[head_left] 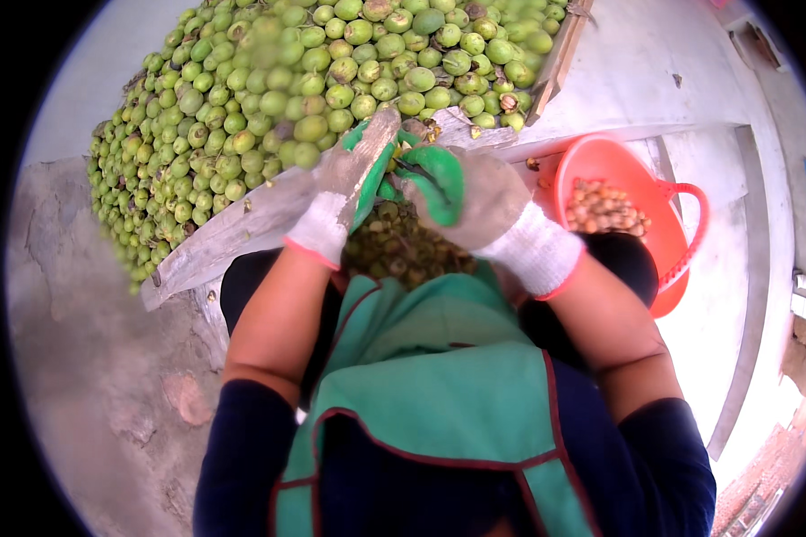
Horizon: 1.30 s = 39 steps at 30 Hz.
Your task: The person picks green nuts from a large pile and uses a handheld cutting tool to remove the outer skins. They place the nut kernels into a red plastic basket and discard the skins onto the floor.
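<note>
Both hands wear gloves with green palms and greyish-white backs, and they meet in front of my lap. My left hand is closed, its fingers curled toward the right one; a small yellow-green bit shows between the hands, too hidden to name. My right hand is closed on a thin dark tool, whose working end I cannot make out. Just beyond the hands lies a big heap of round green fruits, some with brown patches. Below the hands, between my knees, is a pile of brownish-green pieces.
A weathered board edges the heap on my side, and another wooden board bounds its right. By my right knee stands a red-orange basket with a looped handle, holding light-brown nuts. Rough concrete floor lies left.
</note>
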Motion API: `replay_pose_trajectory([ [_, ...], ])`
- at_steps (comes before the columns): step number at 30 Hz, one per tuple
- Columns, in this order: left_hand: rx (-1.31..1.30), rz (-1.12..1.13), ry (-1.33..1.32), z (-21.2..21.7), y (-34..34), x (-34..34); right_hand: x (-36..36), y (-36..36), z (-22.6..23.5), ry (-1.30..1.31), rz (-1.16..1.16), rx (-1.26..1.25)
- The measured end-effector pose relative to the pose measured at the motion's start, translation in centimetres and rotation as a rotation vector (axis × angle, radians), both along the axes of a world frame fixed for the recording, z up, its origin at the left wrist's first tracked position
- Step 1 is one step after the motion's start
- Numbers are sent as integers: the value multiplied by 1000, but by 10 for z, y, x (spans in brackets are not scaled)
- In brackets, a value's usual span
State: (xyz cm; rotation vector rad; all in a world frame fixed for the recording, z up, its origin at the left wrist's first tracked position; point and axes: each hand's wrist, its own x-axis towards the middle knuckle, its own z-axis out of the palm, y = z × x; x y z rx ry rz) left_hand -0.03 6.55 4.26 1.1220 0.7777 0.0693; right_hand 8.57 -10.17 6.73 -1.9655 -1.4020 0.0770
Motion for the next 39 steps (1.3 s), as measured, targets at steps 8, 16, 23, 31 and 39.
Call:
replay_pose_trajectory([
  [8,189,85,-90,-39,11,1,-7,15,-10,150,-20,-174],
  [16,654,-66,-262,-28,1,2,-4,9,2,655,-60,50],
  [23,-205,80,-348,-1,6,2,12,3,-7,387,94,259],
  [31,-381,-6,-433,-2,12,-5,19,3,17,1046,-42,-72],
  [39,84,20,-220,7,0,0,20,1,-5,1616,-1,-98],
])
